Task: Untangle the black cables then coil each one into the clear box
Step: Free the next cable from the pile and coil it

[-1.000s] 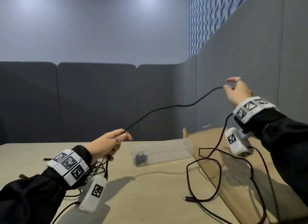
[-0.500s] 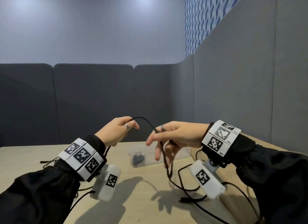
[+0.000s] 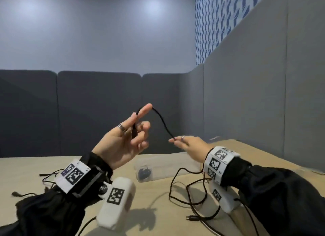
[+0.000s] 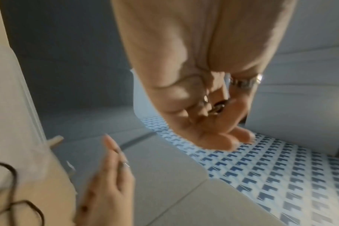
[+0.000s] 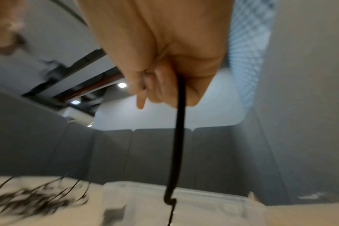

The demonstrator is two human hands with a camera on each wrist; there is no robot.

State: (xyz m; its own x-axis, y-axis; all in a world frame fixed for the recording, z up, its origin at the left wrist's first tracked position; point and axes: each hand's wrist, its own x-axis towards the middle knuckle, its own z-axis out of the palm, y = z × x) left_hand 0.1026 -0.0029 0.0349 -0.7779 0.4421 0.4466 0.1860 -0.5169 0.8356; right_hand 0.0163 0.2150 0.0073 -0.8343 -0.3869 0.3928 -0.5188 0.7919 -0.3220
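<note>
My left hand (image 3: 135, 130) is raised above the table with its palm turned toward me. A black cable (image 3: 162, 123) loops over the tip of its index finger, and the cable's end sits between its curled fingers. From there the cable runs down and right to my right hand (image 3: 184, 143), which pinches it. In the right wrist view the cable (image 5: 179, 137) hangs from that closed hand toward the clear box (image 5: 184, 203). The clear box (image 3: 168, 162) lies on the table behind both hands, with a coiled black cable (image 3: 144, 173) inside at its left end.
The slack of the cable (image 3: 190, 191) lies in loops on the wooden table (image 3: 149, 197) under my right wrist, ending in a plug (image 3: 191, 218). More tangled black cables (image 3: 47, 179) lie behind my left wrist. Grey padded panels (image 3: 246, 104) enclose the table at the back and right.
My left hand has risen and turned palm-up, with the cable now looped over its index finger. My right hand has moved right and away from the left, drawing the cable out between them.
</note>
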